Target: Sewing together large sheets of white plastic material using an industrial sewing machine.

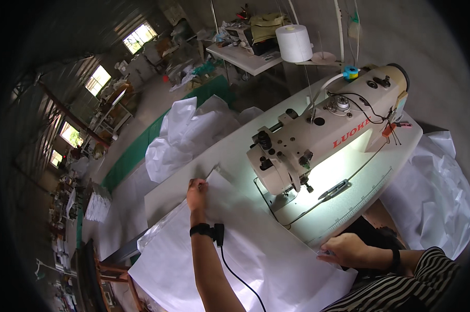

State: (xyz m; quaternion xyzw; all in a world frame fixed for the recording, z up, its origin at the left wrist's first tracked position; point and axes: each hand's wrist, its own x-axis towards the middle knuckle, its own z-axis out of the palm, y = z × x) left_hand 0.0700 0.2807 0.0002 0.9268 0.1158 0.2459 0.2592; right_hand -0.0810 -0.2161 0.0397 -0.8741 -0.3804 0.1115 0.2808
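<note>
A big, shiny, white, plastic-looking sheet point(255, 255) spreads across bottom middle; bare left hand point(197, 193) and bare right hand point(348, 250) pinch its edges.

Sewing workshop is being shown: sewing machine point(344, 122) is being carried by a counter point(396, 148), thread cone point(294, 43) is being held on a stand point(326, 57), white sheeting point(235, 234) is being handled, cluttered rear counter point(240, 58) is being seen.

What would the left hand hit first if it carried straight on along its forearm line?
Left hand would skim the smooth white sewing tabletop, then probably meet the heap of crumpled, glossy white sheeting past its edge. Depth is unclear; it might pass above the heap.
</note>
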